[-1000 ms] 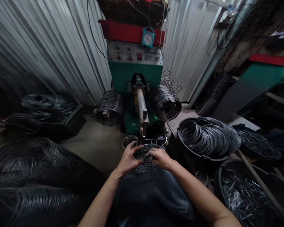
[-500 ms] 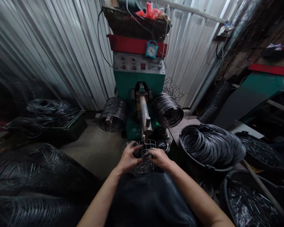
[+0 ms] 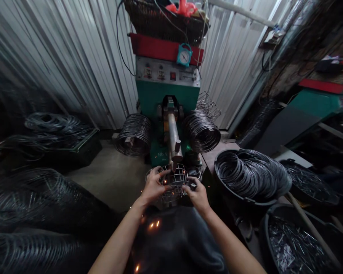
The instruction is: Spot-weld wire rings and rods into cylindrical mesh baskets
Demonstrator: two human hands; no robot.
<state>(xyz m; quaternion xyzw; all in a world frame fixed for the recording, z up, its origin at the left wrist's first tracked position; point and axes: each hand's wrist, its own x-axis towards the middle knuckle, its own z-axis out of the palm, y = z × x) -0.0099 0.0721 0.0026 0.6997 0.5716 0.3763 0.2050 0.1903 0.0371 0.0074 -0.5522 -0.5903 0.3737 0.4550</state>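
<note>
A round wire basket [image 3: 179, 176] sits under the electrode tip of a spot welder [image 3: 175, 142], whose round metal arm reaches toward me. My left hand [image 3: 154, 187] grips the basket's left side, thumb and fingers around the wires. At the right side, my right hand [image 3: 198, 193] is curled with its thumb tip by the basket wall. Something small and dark shows inside its fingers, too small to name. Orange sparks scatter around the basket and over the dark apron [image 3: 177, 236] on my lap.
Wire coils [image 3: 133, 135] hang left of the welder arm, and more coils [image 3: 202, 131] hang right. A tub of wire rings [image 3: 254, 175] and a bucket of short wire pieces [image 3: 297, 243] stand right. Wire bundles [image 3: 57, 131] lie left. A teal clock [image 3: 184, 55] hangs above the control panel.
Sparks have appeared around the basket and apron. My right hand has moved right to the basket's side, its fingers turned upward. My left hand keeps its grip; the basket has shifted slightly.
</note>
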